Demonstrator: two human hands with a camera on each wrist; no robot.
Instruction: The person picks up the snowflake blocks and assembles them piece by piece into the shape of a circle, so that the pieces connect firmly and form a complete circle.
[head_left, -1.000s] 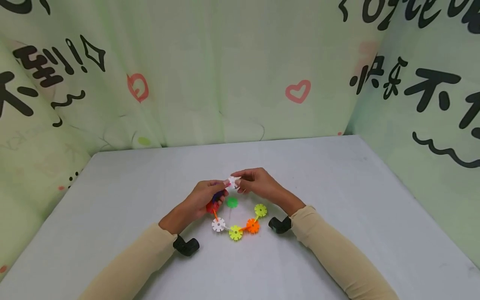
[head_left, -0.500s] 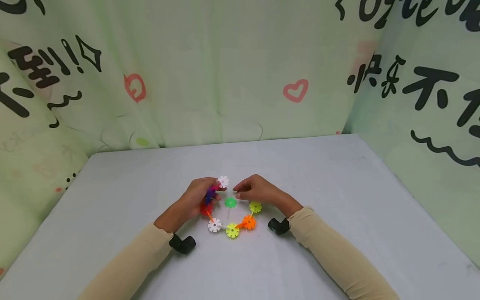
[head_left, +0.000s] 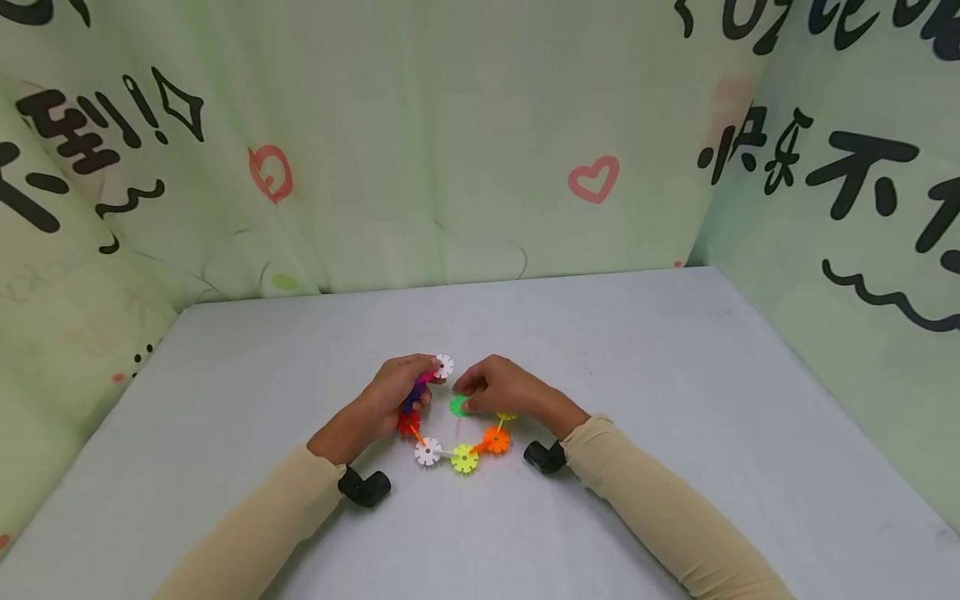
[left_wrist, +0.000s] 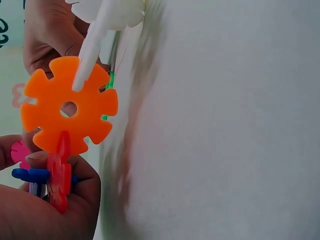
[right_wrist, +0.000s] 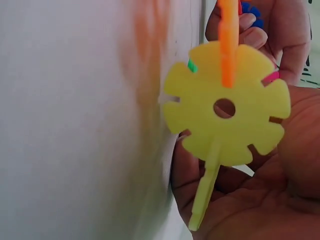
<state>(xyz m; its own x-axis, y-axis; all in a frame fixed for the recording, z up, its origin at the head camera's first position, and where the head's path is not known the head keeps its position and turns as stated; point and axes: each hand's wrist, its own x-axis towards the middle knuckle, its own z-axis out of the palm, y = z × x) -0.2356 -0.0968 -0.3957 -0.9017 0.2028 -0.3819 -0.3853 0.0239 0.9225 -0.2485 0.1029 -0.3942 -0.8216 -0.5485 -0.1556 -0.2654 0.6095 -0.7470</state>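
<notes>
My left hand [head_left: 405, 387] grips the upper left part of a chain of notched plastic snowflake discs, around its blue [left_wrist: 31, 175] and red [left_wrist: 60, 182] discs. A white disc [head_left: 444, 366] at the chain's end sticks up past the fingertips. Below hang an orange disc [left_wrist: 69, 107], a white disc [head_left: 428, 452], a yellow disc [head_left: 464, 458], another orange disc [head_left: 496, 440] and a yellow-green disc [right_wrist: 225, 107], partly behind my right hand in the head view. My right hand [head_left: 502, 387] pinches a separate green disc [head_left: 457, 406] with thumb and fingers, inside the curve of the chain.
A white-covered table [head_left: 615, 333] lies under both hands. Pale green curtains [head_left: 420, 167] with writing and hearts hang behind and at the sides. Black wrist-worn devices [head_left: 365, 487] stick out inward from both sleeves.
My right hand has let go of the chain's white end disc and come down toward me onto the green disc. The left hand has shifted slightly left with the chain.
</notes>
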